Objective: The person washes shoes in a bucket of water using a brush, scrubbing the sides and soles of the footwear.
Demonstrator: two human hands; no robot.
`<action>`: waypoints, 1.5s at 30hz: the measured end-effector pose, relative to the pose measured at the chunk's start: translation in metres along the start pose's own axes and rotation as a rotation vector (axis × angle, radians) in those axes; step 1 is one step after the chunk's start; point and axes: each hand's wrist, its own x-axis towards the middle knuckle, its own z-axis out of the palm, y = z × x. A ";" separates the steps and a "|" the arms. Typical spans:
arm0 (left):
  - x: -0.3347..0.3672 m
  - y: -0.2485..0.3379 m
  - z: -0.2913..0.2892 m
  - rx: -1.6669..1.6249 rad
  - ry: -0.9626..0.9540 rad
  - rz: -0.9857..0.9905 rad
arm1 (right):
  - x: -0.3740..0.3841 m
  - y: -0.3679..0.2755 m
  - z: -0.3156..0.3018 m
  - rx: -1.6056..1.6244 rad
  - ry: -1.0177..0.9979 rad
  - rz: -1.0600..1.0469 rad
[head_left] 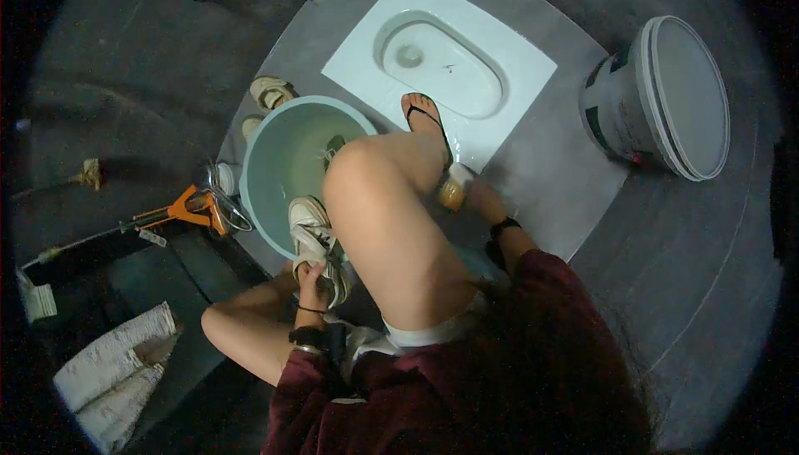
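Note:
My left hand (311,282) is closed on a cream sneaker (310,234), held at the near rim of a large pale green basin (255,172). Murky, yellowish water (301,151) lies in the basin, and a dark shoe-like thing with laces (333,149) shows in it, partly hidden behind my raised knee. Out to the right of that knee, my right hand (484,198) grips a small brush-like thing, amber with a white end (454,188). Its exact kind is hard to make out. Another cream shoe (271,92) rests on the floor beyond the basin.
A white squat toilet (524,59) is set in the floor ahead, my sandalled foot (426,118) at its edge. To the right stands a lidded white bucket (616,109). On the left are an orange mop-like tool (187,208) and a pale folded cloth (121,359).

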 end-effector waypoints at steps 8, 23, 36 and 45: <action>0.012 -0.001 -0.017 -0.656 -0.119 -0.083 | 0.007 -0.013 0.002 0.122 -0.001 0.027; 0.052 -0.033 -0.043 -0.465 0.089 -0.071 | 0.006 0.015 0.026 0.549 -0.134 -0.236; 0.048 -0.040 -0.028 -1.194 -0.345 0.118 | -0.055 -0.165 -0.288 1.854 -0.488 -0.449; 0.035 -0.061 -0.012 -0.397 -0.183 0.482 | -0.158 -0.323 -0.269 1.305 -0.706 -0.289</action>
